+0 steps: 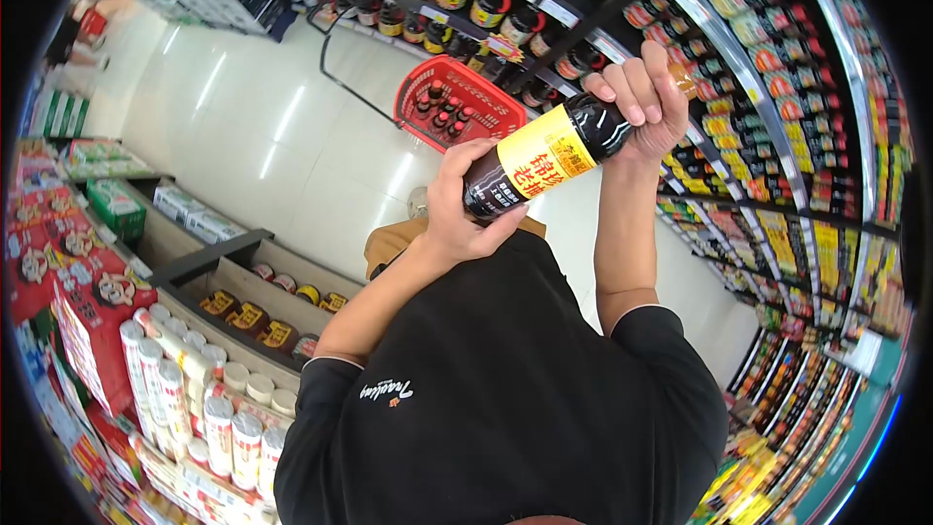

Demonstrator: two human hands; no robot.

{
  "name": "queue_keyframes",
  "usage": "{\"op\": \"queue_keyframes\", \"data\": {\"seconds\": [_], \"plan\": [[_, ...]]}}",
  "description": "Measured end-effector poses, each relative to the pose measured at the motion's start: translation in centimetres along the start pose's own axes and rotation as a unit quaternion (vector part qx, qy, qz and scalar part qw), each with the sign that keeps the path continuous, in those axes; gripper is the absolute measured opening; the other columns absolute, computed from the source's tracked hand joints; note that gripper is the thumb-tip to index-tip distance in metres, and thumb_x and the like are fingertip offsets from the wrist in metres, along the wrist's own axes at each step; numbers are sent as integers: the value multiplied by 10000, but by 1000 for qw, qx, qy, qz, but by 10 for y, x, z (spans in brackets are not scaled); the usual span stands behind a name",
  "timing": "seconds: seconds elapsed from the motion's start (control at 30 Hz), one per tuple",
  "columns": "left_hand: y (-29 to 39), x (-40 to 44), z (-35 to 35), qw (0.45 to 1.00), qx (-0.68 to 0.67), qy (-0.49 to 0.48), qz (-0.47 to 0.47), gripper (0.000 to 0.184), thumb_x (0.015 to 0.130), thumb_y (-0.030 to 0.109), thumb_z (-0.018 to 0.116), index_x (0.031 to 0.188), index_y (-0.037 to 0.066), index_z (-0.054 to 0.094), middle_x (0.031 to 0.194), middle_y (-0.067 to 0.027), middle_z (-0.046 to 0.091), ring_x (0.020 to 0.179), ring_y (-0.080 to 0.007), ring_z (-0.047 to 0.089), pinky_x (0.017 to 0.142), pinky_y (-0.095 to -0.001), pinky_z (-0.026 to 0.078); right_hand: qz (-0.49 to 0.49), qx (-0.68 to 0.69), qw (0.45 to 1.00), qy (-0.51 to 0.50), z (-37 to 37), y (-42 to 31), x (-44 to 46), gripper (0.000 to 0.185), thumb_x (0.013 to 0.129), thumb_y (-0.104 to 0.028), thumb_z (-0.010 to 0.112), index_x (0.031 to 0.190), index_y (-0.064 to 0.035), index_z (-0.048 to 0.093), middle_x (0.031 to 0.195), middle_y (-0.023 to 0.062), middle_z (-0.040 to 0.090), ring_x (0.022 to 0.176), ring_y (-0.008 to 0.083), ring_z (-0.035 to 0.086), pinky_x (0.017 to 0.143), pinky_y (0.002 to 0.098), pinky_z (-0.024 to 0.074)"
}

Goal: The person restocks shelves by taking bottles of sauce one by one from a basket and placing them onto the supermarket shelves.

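In the head view, the person holds one dark soy sauce bottle (pixel 540 157) with both hands, in front of the chest and tilted, its base lower at the left and its neck higher at the right. The left hand (pixel 449 202) is half closed around the base end, the fingers along the upper side and the thumb along the lower side, so one corner of the bottom is covered. The right hand (pixel 649 109) is bent more tightly around the neck end. Its fingers hide most of the cap, the thumb is not visible, and I cannot tell how firmly it presses. The yellow label faces the camera, and its large characters can be read.

Behind the bottle, on the floor, stands a red shopping basket (pixel 491 89) with a black pull handle (pixel 364 98). Some small red-capped bottles (pixel 450 117) are inside; the left hand and the big bottle come near the basket's lower edge in the view. One pale shoe (pixel 418 202) is partly hidden by the left hand, and the brown trousers (pixel 389 248) mostly by the black shirt (pixel 515 379).

At the upper right, shelves (pixel 622 12) full of bottles curve away, and their far labels are too small to read. At the left, dark jars (pixel 277 335) lie in a bin, partly covered by the left arm.
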State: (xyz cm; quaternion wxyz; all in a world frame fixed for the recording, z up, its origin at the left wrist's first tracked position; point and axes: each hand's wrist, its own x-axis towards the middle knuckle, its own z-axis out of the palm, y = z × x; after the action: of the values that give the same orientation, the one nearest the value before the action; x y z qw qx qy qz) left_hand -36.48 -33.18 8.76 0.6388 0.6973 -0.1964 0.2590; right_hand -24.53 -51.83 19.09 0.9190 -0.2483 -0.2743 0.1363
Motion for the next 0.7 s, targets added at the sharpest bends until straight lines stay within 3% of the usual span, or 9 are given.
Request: {"op": "queue_keyframes", "data": {"seconds": [0.07, 0.13, 0.2, 0.3, 0.33, 0.37, 0.47, 0.5, 0.7], "plan": [[13, 1, -3, 992, -52, -50, -106, 704, 697, 168, 828, 1267, -48, 475, 1106, -188, 629, 1013, -237, 636, 876, -333, 504, 3, -15, 1000, 12, -1, -7, -12, 228, 922, -128, 576, 772, -166, 408, 564, -84, 423, 592, 75, 483, 796, 318, 435], [18, 9, 0, 986, -49, -84, -136, 640, 690, 205, 838, 1192, -64, 547, 1009, -147, 680, 895, -200, 675, 828, -321, 523, 1, -26, 999, 46, 0, -14, -26, 227, 922, -115, 568, 769, -161, 407, 566, -82, 416, 590, 77, 474, 795, 323, 440], [20, 12, 5, 978, -47, -132, -158, 618, 675, 277, 867, 1141, -17, 585, 905, -145, 687, 776, -244, 695, 719, -346, 540, -3, -42, 995, 86, 3, -22, -37, 235, 920, -103, 559, 756, -157, 399, 556, -82, 402, 576, 76, 459, 779, 322, 461], [32, 16, 12, 966, -6, -196, -169, 599, 678, 295, 863, 1125, 1, 594, 869, -146, 688, 753, -247, 695, 701, -346, 536, -18, -47, 990, 134, 5, -33, -54, 231, 889, -108, 563, 747, -165, 390, 545, -81, 388, 534, 73, 437, 745, 315, 477], [40, 18, 15, 954, 18, -229, -190, 591, 684, 299, 855, 1125, 6, 593, 883, -157, 688, 769, -259, 694, 710, -356, 533, -20, -78, 978, 193, 8, -36, -61, 241, 837, -126, 597, 743, -167, 378, 533, -76, 369, 498, 76, 415, 710, 312, 478], [47, 20, 19, 944, 7, -257, -208, 591, 689, 295, 851, 1131, 3, 588, 892, -157, 686, 781, -247, 688, 723, -353, 530, -20, -83, 982, 167, 3, -40, -69, 242, 838, -96, 588, 709, -158, 393, 537, -49, 388, 526, 112, 460, 691, 332, 481], [51, 13, 44, 912, -39, -324, -248, 600, 696, 266, 843, 1155, -4, 567, 939, -147, 682, 831, -196, 664, 766, -339, 514, -24, -94, 979, 180, 9, -56, -92, 229, 806, -107, 650, 731, -132, 435, 517, -57, 391, 494, 107, 478, 616, 323, 502], [57, 13, 57, 898, -71, -342, -268, 582, 714, 241, 833, 1158, -12, 556, 963, -118, 662, 866, -158, 626, 792, -320, 499, -18, -83, 983, 163, 8, -63, -102, 239, 803, -105, 652, 727, -134, 427, 517, -56, 388, 495, 106, 478, 632, 321, 498], [65, -32, 170, 835, -210, -400, -312, 578, 762, 252, 815, 1187, -14, 528, 980, -78, 615, 905, -146, 577, 820, -307, 477, -20, -130, 969, 208, -1, -137, -195, 237, 793, -77, 655, 740, -137, 432, 525, -52, 412, 510, 108, 512, 639, 308, 480]]}}
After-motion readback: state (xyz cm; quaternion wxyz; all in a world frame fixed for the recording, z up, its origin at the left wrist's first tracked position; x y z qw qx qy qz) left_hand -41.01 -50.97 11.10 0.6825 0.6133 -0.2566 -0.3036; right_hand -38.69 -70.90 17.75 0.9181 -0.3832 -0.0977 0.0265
